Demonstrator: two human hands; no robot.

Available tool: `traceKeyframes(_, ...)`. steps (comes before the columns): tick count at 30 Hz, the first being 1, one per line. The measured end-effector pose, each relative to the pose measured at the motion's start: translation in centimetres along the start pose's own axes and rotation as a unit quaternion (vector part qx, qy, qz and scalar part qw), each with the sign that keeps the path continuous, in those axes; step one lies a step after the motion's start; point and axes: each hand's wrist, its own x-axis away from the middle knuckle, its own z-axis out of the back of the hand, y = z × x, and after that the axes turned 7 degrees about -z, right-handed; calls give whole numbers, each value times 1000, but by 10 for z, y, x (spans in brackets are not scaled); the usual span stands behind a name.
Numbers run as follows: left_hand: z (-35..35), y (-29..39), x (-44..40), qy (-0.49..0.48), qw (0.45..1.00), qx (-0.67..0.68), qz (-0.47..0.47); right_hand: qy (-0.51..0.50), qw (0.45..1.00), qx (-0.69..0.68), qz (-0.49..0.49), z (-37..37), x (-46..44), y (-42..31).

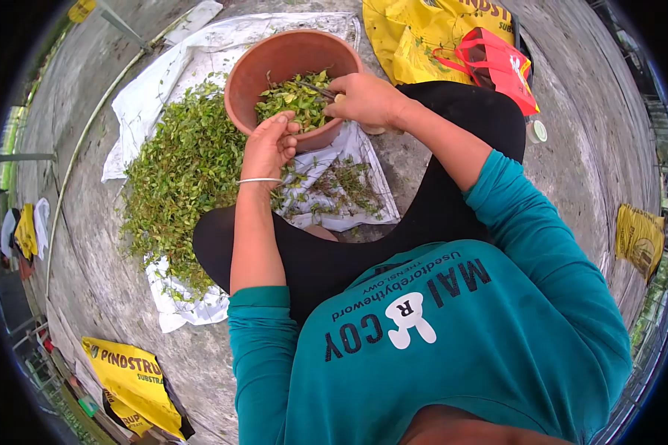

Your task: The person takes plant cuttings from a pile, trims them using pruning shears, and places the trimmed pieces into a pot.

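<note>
Grey floor [586, 126], yellow sacks [130, 374], white sheeting [147, 111] under leafy cuttings [178, 163], brown pot [289, 55]

Right hand [367, 100] holding a dark-bladed tool [315, 89], left hand [271, 141] near 1 brown pot [239, 89], leaves [293, 104] inside, leafy heap [177, 170] beside.

Tool [315, 89] part-hidden by right hand [367, 99]

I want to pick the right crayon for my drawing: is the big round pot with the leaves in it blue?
No, the pot is reddish-brown, and the leaves inside it are green and yellowish.
</note>
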Motion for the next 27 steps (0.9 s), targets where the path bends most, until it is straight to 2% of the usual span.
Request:
traceKeyframes(2, 1, 1, 1, 22, 1000, 21, 0, 18, 1000, -14, -6, 1, -4, 3)
traceKeyframes(7, 8, -5, 0, -35, 998, -41, -10, 95, 995, 36, 0, 10, -9, 9)
traceKeyframes(12, 9, -1, 0, -13, 998, -61, -18, 80, 992, 38, -96, 23, -7, 9)
traceKeyframes(16, 9, -2, -2, 49, 997, -44, -37, -3, 1000, -4, 16, 17, -10, 22)
traceKeyframes(18, 10, -4, -2, 48, 997, -50, -38, -65, 997, 44, 28, 10, 7, 1)
traceKeyframes(21, 7, -9, -5, 31, 996, -73, -39, -93, 991, 86, 37, -3, 5, -6)
traceKeyframes(27, 5, -16, -9, -11, 984, -180, -14, -45, 992, 79, 88, -25, -6, 8)
